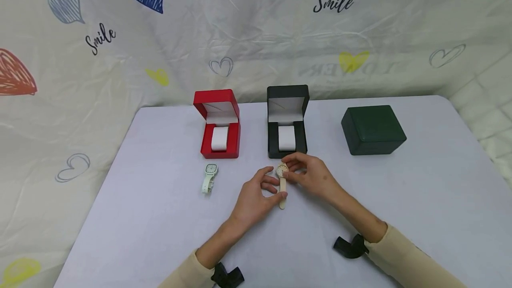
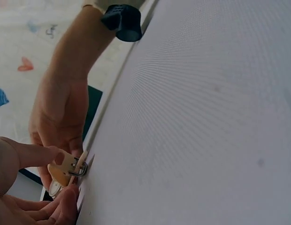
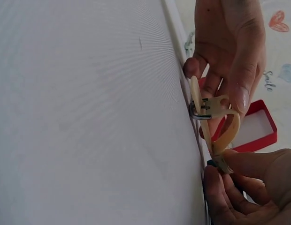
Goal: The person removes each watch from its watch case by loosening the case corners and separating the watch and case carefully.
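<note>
A cream-strapped wristwatch (image 1: 282, 185) lies between my two hands at the middle of the table. My right hand (image 1: 314, 175) pinches it by the dial end, thumb against the watch. From the other side, my left hand (image 1: 254, 197) holds the strap with its thumb, fingers curved beside it. The right wrist view shows the strap looped, with a metal buckle (image 3: 198, 112) near the left thumb. A white watch (image 1: 209, 179) with a squarish dial lies to the left, apart from both hands.
Behind the hands stand an open red watch box (image 1: 236, 141) and an open black watch box (image 1: 273, 141), each with a white cushion inside. A closed dark green box (image 1: 374, 128) sits farther right. The white table (image 1: 160, 226) meets a heart-printed backdrop.
</note>
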{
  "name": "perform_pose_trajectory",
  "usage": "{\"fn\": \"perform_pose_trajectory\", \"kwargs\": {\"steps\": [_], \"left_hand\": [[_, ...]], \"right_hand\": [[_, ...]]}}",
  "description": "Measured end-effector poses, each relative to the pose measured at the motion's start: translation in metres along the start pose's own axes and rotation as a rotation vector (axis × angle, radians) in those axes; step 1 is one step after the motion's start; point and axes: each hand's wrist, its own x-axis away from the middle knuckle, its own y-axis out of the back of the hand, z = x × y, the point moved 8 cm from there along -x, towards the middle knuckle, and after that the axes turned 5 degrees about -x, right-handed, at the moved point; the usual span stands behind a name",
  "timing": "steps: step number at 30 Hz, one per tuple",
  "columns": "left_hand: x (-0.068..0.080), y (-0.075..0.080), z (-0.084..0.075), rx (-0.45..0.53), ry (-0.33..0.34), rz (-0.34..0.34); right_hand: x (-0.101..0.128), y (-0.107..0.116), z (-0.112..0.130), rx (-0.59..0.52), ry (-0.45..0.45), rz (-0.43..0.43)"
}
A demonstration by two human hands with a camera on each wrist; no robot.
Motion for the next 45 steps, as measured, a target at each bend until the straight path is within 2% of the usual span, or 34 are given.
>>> {"fn": "perform_pose_trajectory", "kwargs": {"steps": [9, 18, 28, 45], "left_hand": [[-0.0049, -0.0018, 0.0033, 0.037, 0.015, 0.026], [-0.0057, -0.0023, 0.007, 0.032, 0.033, 0.034], [-0.0066, -0.002, 0.0071, 0.025, 0.012, 0.029], [-0.0076, -0.0033, 0.0067, 0.006, 0.013, 0.062]], "right_hand": [[0.0, -0.0012, -0.004, 0.037, 0.021, 0.012], [0.0029, -0.0038, -0.0001, 0.094, 0.045, 0.03], [0.0033, -0.0058, 0.0039, 0.182, 0.073, 0.06], [0.006, -0.0021, 0.0031, 0.165, 0.078, 0.077]]}}
